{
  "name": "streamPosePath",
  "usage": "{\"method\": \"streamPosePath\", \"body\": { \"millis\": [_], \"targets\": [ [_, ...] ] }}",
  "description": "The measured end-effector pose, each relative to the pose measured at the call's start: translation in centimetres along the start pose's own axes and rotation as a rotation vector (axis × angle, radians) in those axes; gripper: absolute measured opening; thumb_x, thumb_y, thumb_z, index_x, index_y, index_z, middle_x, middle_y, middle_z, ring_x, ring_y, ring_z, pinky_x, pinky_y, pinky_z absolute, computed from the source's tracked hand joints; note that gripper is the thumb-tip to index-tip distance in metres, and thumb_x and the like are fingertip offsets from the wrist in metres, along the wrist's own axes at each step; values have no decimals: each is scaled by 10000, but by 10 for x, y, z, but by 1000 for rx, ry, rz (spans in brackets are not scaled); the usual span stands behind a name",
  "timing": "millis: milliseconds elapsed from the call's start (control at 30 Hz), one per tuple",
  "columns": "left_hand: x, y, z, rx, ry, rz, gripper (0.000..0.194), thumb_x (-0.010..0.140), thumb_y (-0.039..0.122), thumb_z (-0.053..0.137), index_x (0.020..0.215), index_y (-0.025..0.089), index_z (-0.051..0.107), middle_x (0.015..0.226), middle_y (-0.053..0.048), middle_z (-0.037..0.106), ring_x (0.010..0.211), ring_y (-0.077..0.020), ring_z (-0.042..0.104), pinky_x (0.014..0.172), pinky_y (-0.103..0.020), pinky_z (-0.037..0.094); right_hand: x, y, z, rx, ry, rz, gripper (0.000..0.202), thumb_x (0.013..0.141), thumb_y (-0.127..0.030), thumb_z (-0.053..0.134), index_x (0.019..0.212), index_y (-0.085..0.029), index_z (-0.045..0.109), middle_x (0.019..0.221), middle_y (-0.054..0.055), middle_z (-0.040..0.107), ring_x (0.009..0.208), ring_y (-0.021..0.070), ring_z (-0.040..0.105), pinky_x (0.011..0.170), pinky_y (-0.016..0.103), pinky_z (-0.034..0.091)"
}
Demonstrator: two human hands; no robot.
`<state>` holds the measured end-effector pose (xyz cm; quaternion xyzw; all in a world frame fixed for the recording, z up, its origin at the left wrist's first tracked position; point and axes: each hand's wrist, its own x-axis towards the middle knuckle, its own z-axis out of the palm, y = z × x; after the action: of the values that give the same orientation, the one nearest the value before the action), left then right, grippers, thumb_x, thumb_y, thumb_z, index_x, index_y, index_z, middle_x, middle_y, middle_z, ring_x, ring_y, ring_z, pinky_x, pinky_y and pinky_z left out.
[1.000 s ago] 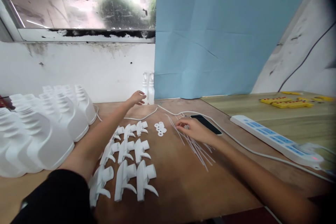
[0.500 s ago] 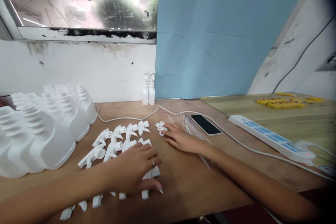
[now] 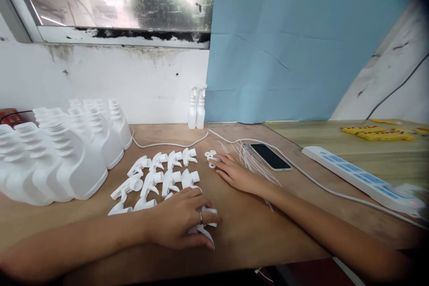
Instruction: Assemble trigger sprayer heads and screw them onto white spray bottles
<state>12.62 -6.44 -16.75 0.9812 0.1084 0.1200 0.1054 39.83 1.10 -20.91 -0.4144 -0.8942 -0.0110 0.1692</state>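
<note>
My left hand [image 3: 182, 221], with a ring on one finger, is closed around a white spray head [image 3: 203, 228] near the table's front. Behind it lie rows of white spray heads [image 3: 170, 181]; my forearm covers part of the nearest ones. My right hand [image 3: 236, 173] rests low over the table, fingers spread, its fingertips at a small cluster of white rings [image 3: 210, 155]. Thin white tubes [image 3: 250, 158] lie beside and partly under the right hand and wrist.
White bottles without tops [image 3: 73, 161] crowd the left side. Two small spray bottles [image 3: 200, 109] stand by the wall. A phone [image 3: 271, 157], a white cable [image 3: 315, 183] and a power strip [image 3: 358, 176] lie to the right, with yellow pieces [image 3: 385, 136] farther back.
The view has shifted slightly. My left hand has moved a little nearer the table's front edge and its fingers have closed on a spray head. My right hand stays at the rings.
</note>
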Motion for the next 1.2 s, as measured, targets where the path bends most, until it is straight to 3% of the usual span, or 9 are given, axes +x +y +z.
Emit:
{"method": "streamPosePath", "body": {
  "millis": [167, 267, 400, 533, 667, 800, 900, 1033, 1200],
  "targets": [
    [0, -1, 2, 47, 14, 64, 345, 1003, 426, 450, 1261, 227, 562, 1308, -109, 571, 1071, -254, 547, 969, -376, 427, 0, 2, 2, -23, 6, 30, 380, 1018, -295, 388, 1342, -234, 577, 1377, 119, 556, 1259, 311, 468, 1023, 532, 422],
    [-1, 2, -2, -55, 34, 19, 324, 986, 408, 493, 1236, 207, 542, 1248, -108, 600, 1060, -246, 558, 965, -365, 434, 1, 5, 3, -8, 25, 25, 359, 1007, -260, 417, 1314, -233, 600, 1314, 107, 614, 1206, 296, 516, 998, 518, 434],
    [-2, 3, -5, -233, 99, -259, 465, 823, 514, 685, 1112, 183, 534, 958, -67, 633, 835, -215, 586, 745, -318, 479, 3, 9, 3, 41, 133, 10, 365, 960, -171, 482, 1292, -240, 619, 1234, 104, 667, 1145, 277, 580, 976, 492, 456],
    [-1, -2, -1, -380, 176, -474, 202, 832, 269, 606, 995, 201, 508, 853, -14, 604, 736, -170, 567, 651, -271, 446, 5, 6, -6, 160, 283, -8, 333, 953, -155, 488, 1219, -243, 668, 1130, 90, 709, 1025, 235, 656, 904, 415, 518],
    [1, -8, 2, -416, 214, -476, 202, 781, 110, 511, 958, 209, 507, 866, -4, 592, 775, -161, 562, 689, -264, 443, 3, -6, -15, 232, 389, -18, 309, 963, -148, 482, 1184, -235, 679, 1101, 64, 736, 997, 206, 690, 881, 361, 541],
    [1, -10, 3, -433, 217, -463, 279, 795, 103, 499, 1050, 212, 464, 903, -10, 606, 788, -163, 571, 701, -275, 457, 0, -26, -19, 188, 484, -153, 274, 953, -170, 545, 1202, -223, 647, 1077, 68, 747, 961, 200, 706, 872, 353, 545],
    [2, -11, 5, -464, 237, -432, 327, 843, 165, 533, 1141, 216, 409, 959, -24, 641, 834, -174, 597, 776, -312, 485, -2, -43, -21, 221, 475, -329, 208, 939, -149, 570, 1116, -217, 654, 961, 55, 753, 874, 178, 702, 807, 329, 556],
    [3, -12, 6, -521, 227, -376, 305, 875, 168, 524, 1146, 223, 396, 988, -29, 660, 880, -173, 620, 809, -318, 501, -4, -59, -22, 300, 467, -529, 221, 916, -107, 586, 1118, -187, 625, 998, 85, 719, 931, 175, 667, 835, 335, 551],
    [3, -11, 4, -545, 241, -366, 307, 879, 162, 528, 1154, 222, 405, 1002, -24, 655, 889, -155, 622, 829, -296, 499, -6, -65, -22, 294, 431, -629, 196, 907, -109, 573, 1082, -173, 632, 1014, 117, 656, 943, 188, 634, 799, 334, 534]
  ]
}}
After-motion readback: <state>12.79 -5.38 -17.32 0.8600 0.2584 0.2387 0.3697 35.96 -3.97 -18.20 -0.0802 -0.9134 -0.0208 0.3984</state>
